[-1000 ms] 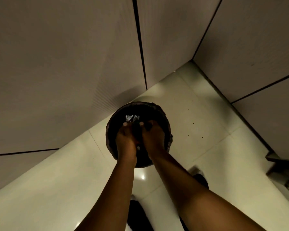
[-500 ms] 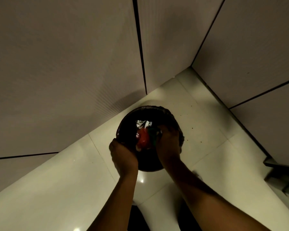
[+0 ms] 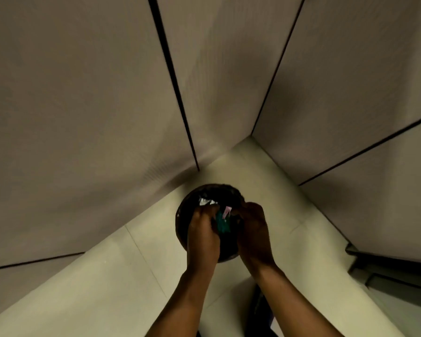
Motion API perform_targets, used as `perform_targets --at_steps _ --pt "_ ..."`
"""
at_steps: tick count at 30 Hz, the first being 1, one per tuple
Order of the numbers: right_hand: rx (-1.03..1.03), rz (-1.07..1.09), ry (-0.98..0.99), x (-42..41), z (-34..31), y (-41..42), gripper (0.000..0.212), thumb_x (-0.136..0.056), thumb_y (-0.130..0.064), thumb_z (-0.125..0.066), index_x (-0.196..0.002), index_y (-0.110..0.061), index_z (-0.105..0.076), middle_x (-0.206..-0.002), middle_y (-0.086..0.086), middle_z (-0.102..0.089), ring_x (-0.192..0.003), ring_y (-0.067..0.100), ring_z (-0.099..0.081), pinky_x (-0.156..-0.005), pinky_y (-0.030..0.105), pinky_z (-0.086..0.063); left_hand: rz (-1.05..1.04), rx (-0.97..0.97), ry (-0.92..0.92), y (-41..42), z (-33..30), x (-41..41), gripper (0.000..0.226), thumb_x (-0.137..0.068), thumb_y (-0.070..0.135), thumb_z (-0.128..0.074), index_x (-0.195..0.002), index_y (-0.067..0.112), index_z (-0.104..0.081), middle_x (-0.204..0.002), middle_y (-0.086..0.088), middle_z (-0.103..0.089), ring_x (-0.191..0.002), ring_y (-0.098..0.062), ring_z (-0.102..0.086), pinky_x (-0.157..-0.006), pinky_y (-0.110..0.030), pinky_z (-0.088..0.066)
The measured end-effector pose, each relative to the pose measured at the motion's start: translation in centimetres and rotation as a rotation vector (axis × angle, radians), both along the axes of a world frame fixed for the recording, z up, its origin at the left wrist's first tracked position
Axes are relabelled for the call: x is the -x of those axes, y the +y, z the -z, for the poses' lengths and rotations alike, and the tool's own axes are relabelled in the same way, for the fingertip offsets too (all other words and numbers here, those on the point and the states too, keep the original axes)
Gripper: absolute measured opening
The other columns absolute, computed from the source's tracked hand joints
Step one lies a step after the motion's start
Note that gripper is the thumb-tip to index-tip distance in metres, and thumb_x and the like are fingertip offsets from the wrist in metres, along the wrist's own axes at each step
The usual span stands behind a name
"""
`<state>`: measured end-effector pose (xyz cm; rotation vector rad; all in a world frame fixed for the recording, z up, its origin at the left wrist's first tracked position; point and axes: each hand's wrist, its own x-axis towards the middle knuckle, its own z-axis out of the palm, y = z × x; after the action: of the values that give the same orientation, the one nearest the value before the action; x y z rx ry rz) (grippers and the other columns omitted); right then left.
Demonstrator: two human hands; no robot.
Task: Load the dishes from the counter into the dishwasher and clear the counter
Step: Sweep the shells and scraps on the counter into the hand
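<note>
Left hand: the left hand reaches down over the near rim of a round black bin, fingers curled into the scraps at its mouth; what exactly they pinch cannot be made out.

Right hand: the right hand hangs over the bin's right side, fingers bent inward toward the same scraps; whether it grips anything cannot be told in the dim light.

Between the hands: a teal wrapper with a pink scrap just above it; a crumpled piece of foil lies farther back in the bin.

Bin: dark, bag-lined and round, standing on the pale tiled floor in a corner, near grey cabinet panels.

Step in hand: clearing, it seems, with counter rubbish being dropped or pressed down into the bin.

Next move: probably letting go of the scraps, pulling both hands clear, and turning toward the surface for whatever remains.

Dishes, dishwasher: neither is in view.
</note>
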<state>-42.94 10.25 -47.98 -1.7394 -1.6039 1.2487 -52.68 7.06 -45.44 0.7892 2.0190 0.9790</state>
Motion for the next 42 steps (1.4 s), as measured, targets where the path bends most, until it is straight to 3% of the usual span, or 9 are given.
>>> perform_targets --at_steps 4,9,13,19,24,28,31,38,42 --pt "0.034 0.176 0.117 -1.9 -10.0 1.8 0.027 -0.088 0.001 -0.057 -0.092 -0.024 -0.067 -0.088 -0.004 -0.069 -0.081 0.012 -0.066 -0.071 0.023 -0.052 -0.089 -0.008 0.009 2.2 -8.9 -1.0 0.023 -0.099 0.015 -0.048 -0.107 0.028 -0.065 -0.102 0.013 -0.068 -0.093 -0.007 -0.065 -0.086 -0.024 -0.053" --pt "-0.115 0.142 0.103 -3.3 -21.2 2.8 0.023 -0.089 -0.017 -0.061 -0.096 -0.039 -0.066 -0.089 -0.011 -0.071 -0.083 0.009 -0.068 -0.078 0.042 -0.056 -0.012 -0.279 -0.047 4.3 -22.2 -3.3 0.021 -0.096 0.03 -0.05 -0.103 0.045 -0.062 -0.092 0.015 -0.069 -0.082 -0.005 -0.066 -0.079 -0.035 -0.056" --pt "-0.325 0.105 0.103 -3.6 -33.6 4.7 0.029 -0.09 -0.009 -0.064 -0.086 -0.037 -0.066 -0.089 -0.015 -0.067 -0.082 0.002 -0.064 -0.072 0.021 -0.052 0.122 -0.538 0.018 6.7 -34.4 -3.9 0.025 -0.097 0.015 -0.053 -0.1 0.036 -0.066 -0.087 0.011 -0.068 -0.082 -0.004 -0.066 -0.072 -0.025 -0.054" --pt "-0.675 0.203 0.039 -5.4 -45.0 11.6 0.023 -0.088 -0.001 -0.063 -0.096 -0.022 -0.067 -0.093 -0.01 -0.065 -0.087 0.002 -0.061 -0.077 0.015 -0.048 0.047 -0.662 0.166 13.2 -44.9 -1.5 0.016 -0.1 0.021 -0.048 -0.099 0.03 -0.061 -0.088 0.01 -0.067 -0.08 -0.005 -0.063 -0.072 -0.026 -0.05" --pt "-0.802 0.247 -0.185 -7.7 -48.5 22.7 0.026 -0.088 -0.027 -0.063 -0.107 -0.01 -0.064 -0.102 0.005 -0.06 -0.094 0.024 -0.059 -0.084 0.032 -0.047 -0.031 -0.634 0.42 22.7 -46.5 2.4 0.014 -0.099 0.017 -0.05 -0.102 0.012 -0.063 -0.093 -0.003 -0.063 -0.086 -0.02 -0.058 -0.07 -0.025 -0.041" --pt "-0.692 0.196 -0.506 -9.9 -47.1 32.9 0.071 -0.088 -0.057 -0.042 -0.126 0.001 -0.054 -0.126 0.023 -0.054 -0.114 0.041 -0.049 -0.098 0.046 -0.041 -0.007 -0.389 0.687 31.3 -44.1 6.0 0.04 -0.097 0.032 -0.047 -0.118 -0.001 -0.058 -0.116 -0.021 -0.061 -0.108 -0.038 -0.054 -0.092 -0.043 -0.042" --pt "-0.583 0.131 -0.604 -11.3 -45.9 39.6 0.075 -0.095 -0.058 -0.041 -0.14 0.002 -0.042 -0.148 0.025 -0.036 -0.138 0.042 -0.029 -0.113 0.048 -0.025 0.052 -0.227 0.793 37.0 -42.8 8.0 0.05 -0.099 0.036 -0.046 -0.132 -0.002 -0.048 -0.14 -0.023 -0.047 -0.131 -0.038 -0.041 -0.109 -0.045 -0.032" --pt "-0.401 0.064 -0.631 -11.6 -45.9 52.5 0.069 -0.101 -0.053 -0.025 -0.154 -0.01 -0.014 -0.163 0.011 -0.005 -0.15 0.026 0.001 -0.121 0.04 -0.002 0.074 -0.35 0.45 47.4 -44.3 8.6 0.042 -0.104 0.037 -0.034 -0.115 0.004 -0.057 -0.124 -0.018 -0.06 -0.122 -0.035 -0.05 -0.098 -0.041 -0.039" --pt "-0.347 -0.013 -0.72 -6.9 -44.6 53.9 0.073 -0.1 -0.053 -0.011 -0.154 -0.005 -0.004 -0.162 0.013 0.001 -0.149 0.027 0.006 -0.121 0.043 0.003 -0.014 -0.381 0.244 49.5 -44.7 7.5 0.051 -0.104 0.045 -0.029 -0.144 0.017 -0.045 -0.15 0.0 -0.042 -0.141 -0.014 -0.032 -0.116 -0.03 -0.024"
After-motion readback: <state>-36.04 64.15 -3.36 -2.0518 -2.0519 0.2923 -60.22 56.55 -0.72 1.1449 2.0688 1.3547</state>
